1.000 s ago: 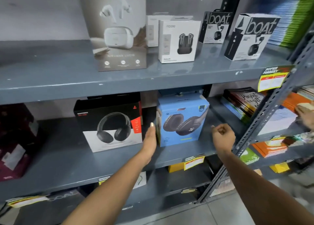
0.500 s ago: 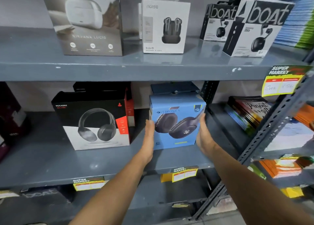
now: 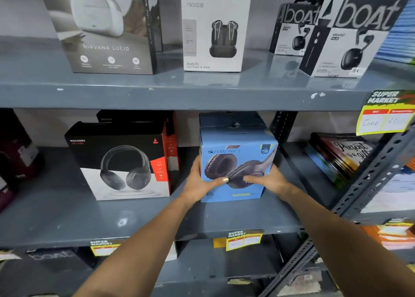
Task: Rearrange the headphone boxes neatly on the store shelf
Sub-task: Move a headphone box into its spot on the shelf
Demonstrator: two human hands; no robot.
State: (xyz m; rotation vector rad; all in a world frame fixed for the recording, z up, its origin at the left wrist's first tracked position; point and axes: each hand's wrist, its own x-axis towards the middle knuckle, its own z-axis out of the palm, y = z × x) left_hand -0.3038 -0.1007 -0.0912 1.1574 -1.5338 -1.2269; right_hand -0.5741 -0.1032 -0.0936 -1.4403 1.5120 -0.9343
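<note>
Head view: blue Zebronics headphone box (image 3: 238, 162) clasped on the middle shelf (image 3: 56, 227)

The box is held between the left hand (image 3: 199, 184) and the right hand (image 3: 267, 181), thumbs laid across its front, while it stands on the shelf near the black Rockerz headphone box (image 3: 121, 159), with a gap between them. Another blue box is seen behind it. Squaring and closing the gap is judged to be left; the job appears only partly done

yellow "super market" price tag (image 3: 386, 112) clipped to the upright at 3 o'clock, handwritten figures, not legible. stack of books (image 3: 336, 159) flat on the neighbouring shelf below it, at 3–4 o'clock. two smaller yellow tags (image 3: 244, 240) (image 3: 103, 247) on the lower shelf lip at 6 and 7 o'clock. dark maroon packaging (image 3: 15, 153) at 9 o'clock.
</note>
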